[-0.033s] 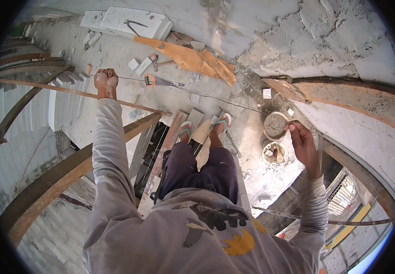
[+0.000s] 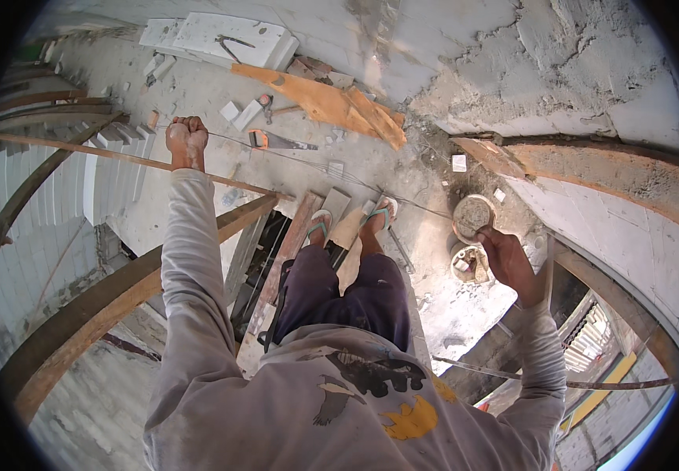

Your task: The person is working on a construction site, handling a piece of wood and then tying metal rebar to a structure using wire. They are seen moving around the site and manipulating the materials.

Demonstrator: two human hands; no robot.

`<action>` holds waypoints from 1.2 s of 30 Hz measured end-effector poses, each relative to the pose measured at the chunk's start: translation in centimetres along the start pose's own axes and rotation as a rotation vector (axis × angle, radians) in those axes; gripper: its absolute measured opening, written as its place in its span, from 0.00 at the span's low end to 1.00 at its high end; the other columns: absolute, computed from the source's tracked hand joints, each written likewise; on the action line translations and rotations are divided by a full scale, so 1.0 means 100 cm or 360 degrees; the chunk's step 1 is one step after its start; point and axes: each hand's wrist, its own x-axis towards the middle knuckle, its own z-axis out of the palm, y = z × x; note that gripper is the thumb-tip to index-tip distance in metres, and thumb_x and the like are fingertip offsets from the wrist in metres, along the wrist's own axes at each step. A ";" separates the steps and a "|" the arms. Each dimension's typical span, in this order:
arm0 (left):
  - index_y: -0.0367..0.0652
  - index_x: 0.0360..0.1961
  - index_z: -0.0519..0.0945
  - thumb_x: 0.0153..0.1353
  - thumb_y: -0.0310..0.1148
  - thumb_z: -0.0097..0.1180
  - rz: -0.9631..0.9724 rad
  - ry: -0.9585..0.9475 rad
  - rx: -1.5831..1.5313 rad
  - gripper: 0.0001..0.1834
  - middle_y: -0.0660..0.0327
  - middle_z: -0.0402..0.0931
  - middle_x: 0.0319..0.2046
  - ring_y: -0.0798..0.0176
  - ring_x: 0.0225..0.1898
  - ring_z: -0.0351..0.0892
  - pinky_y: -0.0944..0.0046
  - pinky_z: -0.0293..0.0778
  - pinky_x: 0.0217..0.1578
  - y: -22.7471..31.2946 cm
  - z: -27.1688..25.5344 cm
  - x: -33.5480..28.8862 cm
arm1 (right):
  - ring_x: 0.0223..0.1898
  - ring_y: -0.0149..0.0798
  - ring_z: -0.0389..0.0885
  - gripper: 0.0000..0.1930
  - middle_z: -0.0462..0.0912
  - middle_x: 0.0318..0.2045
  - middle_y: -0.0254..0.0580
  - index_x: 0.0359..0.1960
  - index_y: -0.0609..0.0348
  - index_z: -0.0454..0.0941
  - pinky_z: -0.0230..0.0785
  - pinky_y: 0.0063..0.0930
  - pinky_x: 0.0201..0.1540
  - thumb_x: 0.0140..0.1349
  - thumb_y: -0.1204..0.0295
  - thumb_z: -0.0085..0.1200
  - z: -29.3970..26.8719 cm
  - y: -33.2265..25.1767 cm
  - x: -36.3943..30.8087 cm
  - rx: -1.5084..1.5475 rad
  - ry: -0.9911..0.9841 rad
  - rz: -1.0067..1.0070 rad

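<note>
**Gripping a taut string above a rough concrete slab**

Standing on two narrow wooden planks (image 2: pixel 300 235) in a pair of sandals, the person stretches both arms out wide. The left hand (image 2: pixel 186 140) is balled into a tight fist around a thin, pale string (image 2: pixel 332 171), which leaves the knuckles and runs rightward in a straight line across the grey, dusty slab (image 2: pixel 402 180). The right hand (image 2: pixel 504 259) curls its fingers around something at the edge of a round, mortar-crusted tub (image 2: pixel 474 215); what exactly it grips cannot be told. A second, smaller round container (image 2: pixel 469 265) sits just below the first, beside the palm.

On the slab lie one handsaw (image 2: pixel 277 141) with an orange handle, near the string, one long orange-brown board (image 2: pixel 332 102) with ragged edges, and a stack of flat white blocks (image 2: pixel 222 35). The wall (image 2: pixel 559 71) at right is coarse, cracked plaster. Two curved, rusty-brown beams (image 2: pixel 96 306) sweep past at left.
</note>
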 end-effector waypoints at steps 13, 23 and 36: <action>0.50 0.28 0.68 0.65 0.28 0.42 0.0263 0.0187 0.0074 0.07 0.69 0.56 0.16 0.66 0.15 0.51 0.66 0.51 0.16 -0.022 -0.005 0.022 | 0.26 0.43 0.80 0.10 0.82 0.27 0.46 0.40 0.62 0.79 0.73 0.37 0.31 0.72 0.68 0.49 -0.012 -0.062 -0.031 0.0645 -0.0926 -0.0193; 0.50 0.23 0.65 0.67 0.28 0.43 0.0236 0.0174 0.0315 0.12 0.70 0.49 0.15 0.66 0.14 0.43 0.67 0.47 0.15 0.006 0.010 0.036 | 0.30 0.42 0.84 0.05 0.85 0.31 0.45 0.40 0.61 0.78 0.74 0.36 0.35 0.69 0.74 0.51 -0.025 -0.088 -0.029 0.1075 -0.1443 -0.0264; 0.50 0.23 0.63 0.67 0.30 0.46 0.0160 0.0009 -0.0048 0.14 0.70 0.48 0.15 0.68 0.14 0.44 0.67 0.49 0.16 0.037 -0.019 0.051 | 0.30 0.45 0.84 0.11 0.87 0.36 0.37 0.47 0.56 0.81 0.75 0.33 0.38 0.73 0.67 0.48 -0.067 -0.080 -0.034 0.1756 -0.0809 -0.0193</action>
